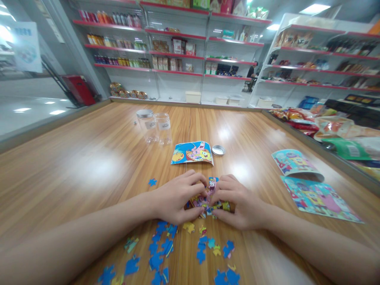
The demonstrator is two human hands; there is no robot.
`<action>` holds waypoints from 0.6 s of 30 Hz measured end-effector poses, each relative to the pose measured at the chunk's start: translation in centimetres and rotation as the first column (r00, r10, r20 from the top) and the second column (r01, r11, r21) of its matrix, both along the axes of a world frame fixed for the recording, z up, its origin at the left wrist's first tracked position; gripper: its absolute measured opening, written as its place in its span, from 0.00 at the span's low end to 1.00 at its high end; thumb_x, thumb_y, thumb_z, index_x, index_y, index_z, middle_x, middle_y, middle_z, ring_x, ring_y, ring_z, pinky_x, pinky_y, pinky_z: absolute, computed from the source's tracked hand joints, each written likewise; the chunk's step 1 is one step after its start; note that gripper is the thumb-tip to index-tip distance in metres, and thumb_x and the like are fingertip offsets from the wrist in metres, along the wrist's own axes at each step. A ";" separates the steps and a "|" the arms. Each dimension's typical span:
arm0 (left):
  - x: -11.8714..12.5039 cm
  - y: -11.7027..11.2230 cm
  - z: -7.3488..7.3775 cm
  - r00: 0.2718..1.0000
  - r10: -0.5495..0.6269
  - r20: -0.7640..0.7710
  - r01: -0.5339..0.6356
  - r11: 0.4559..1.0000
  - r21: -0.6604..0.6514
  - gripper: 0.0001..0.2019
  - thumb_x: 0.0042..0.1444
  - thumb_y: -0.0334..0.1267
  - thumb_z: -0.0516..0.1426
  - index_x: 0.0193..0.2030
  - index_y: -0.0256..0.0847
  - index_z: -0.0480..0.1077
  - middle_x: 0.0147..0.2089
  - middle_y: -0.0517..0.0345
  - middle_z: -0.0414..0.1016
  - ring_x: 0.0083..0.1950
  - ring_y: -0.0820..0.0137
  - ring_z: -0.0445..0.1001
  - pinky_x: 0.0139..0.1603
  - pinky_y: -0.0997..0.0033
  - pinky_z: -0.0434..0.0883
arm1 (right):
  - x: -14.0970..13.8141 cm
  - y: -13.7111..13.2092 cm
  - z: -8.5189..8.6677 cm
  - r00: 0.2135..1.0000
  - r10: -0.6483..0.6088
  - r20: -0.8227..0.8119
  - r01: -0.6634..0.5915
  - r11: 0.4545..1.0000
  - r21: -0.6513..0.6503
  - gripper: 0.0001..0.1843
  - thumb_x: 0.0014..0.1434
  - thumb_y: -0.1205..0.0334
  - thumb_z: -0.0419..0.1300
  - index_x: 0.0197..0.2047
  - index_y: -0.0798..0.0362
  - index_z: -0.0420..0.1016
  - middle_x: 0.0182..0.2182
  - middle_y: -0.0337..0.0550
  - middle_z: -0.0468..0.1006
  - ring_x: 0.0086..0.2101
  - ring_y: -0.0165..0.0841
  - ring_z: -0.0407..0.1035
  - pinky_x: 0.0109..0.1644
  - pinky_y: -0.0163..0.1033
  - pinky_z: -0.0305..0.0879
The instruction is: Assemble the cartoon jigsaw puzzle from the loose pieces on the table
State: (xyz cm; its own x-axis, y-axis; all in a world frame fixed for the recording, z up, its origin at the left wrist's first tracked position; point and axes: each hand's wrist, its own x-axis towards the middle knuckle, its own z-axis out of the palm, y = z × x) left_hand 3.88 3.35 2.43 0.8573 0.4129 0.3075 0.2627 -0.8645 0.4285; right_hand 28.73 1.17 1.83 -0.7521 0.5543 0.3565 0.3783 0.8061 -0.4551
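Note:
Between my two hands lies a partly joined jigsaw puzzle with pink and yellow cartoon figures. My left hand is closed on its left side, thumb at the near edge and fingertips on top. Curled over the right side, my right hand pinches the puzzle with thumb and fingers. Both hands cover much of it. Nearer to me are loose blue puzzle pieces and a yellow piece. One blue piece lies apart, left of my left hand. A picture card with cartoon figures rests just beyond the hands.
Two clear plastic jars stand farther back, one lidded jar and one open jar. A metal lid lies beside the card. Two more picture sheets are at the right. Packaged goods line the table's right edge; stocked shelves stand behind.

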 end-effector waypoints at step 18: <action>0.0 0.0 -0.1 1.000 0.007 0.024 -0.007 1.000 0.008 0.12 0.59 0.38 0.59 0.48 0.40 0.70 0.54 0.46 0.69 0.52 0.60 0.68 0.55 0.57 0.70 | -0.1 0.0 0.1 0.989 0.019 -0.145 -0.013 0.999 0.047 0.06 0.60 0.68 0.60 0.41 0.50 0.75 0.38 0.42 0.80 0.39 0.36 0.70 0.45 0.47 0.61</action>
